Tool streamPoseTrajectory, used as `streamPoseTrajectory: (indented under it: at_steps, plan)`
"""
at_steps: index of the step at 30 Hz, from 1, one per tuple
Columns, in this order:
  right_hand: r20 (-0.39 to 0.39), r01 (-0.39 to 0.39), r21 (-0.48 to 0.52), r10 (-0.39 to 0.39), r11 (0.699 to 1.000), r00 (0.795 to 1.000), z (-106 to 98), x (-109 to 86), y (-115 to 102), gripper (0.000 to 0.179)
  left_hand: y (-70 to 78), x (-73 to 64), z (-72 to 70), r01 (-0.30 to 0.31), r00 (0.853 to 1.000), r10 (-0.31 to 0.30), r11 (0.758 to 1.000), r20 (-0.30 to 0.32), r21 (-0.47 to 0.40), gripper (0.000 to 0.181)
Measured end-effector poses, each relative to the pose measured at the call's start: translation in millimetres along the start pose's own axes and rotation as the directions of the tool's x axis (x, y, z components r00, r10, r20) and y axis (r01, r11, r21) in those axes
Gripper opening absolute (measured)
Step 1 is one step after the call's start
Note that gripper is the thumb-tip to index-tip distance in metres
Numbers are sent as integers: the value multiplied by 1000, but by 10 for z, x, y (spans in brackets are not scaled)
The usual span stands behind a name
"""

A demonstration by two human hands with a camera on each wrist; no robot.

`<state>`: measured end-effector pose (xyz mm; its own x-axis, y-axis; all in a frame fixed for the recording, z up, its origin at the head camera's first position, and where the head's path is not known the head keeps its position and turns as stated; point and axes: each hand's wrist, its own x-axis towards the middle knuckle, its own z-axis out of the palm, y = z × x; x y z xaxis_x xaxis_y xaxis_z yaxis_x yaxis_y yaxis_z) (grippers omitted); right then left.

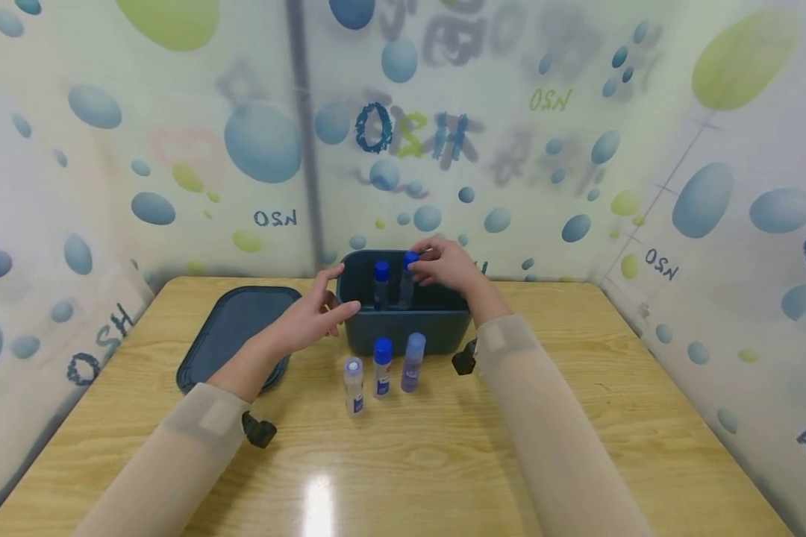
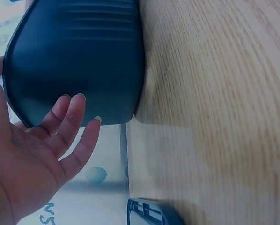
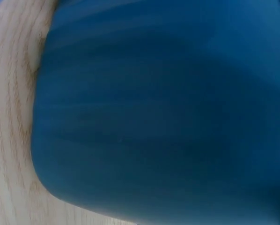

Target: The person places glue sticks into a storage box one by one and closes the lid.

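A dark blue-green plastic bin (image 1: 410, 332) stands at the back of the table. Two slim clear bottles with blue caps are upright inside it, the left bottle (image 1: 381, 283) standing free. My right hand (image 1: 446, 267) reaches over the rim and pinches the cap of the right bottle (image 1: 406, 287). At the bin's left end, my left hand (image 1: 312, 317) rests with thumb and forefinger at the rim; the left wrist view shows its other fingers (image 2: 74, 112) loosely bent by the outer wall. The right wrist view holds only the bin's wall (image 3: 154, 117) and tabletop.
In front of the bin stand three small bottles: one with a pale top (image 1: 354, 388), one with a dark blue cap (image 1: 382, 365), one with a lighter blue cap (image 1: 413, 362). A dark lid (image 1: 231, 328) lies left on the wooden table (image 1: 410, 462). Patterned curtains (image 1: 544, 171) surround it.
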<state>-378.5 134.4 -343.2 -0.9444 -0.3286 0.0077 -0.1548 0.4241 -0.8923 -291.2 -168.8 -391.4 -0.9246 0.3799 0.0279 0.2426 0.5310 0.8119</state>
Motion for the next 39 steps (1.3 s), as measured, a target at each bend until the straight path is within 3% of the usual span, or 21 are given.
streamPoseTrajectory:
  at_steps: [9, 39]
  plan:
    - [39, -14, -122, 19, 992, 999, 41, 26, 58, 29, 3, 1, 9, -9, 1000, 9, 1000, 1, -5, 90]
    - [58, 23, -137, -16, 990, 998, 69, 10, 60, 30, 6, 1, 16, -28, 1000, 28, 1000, 4, -15, 90]
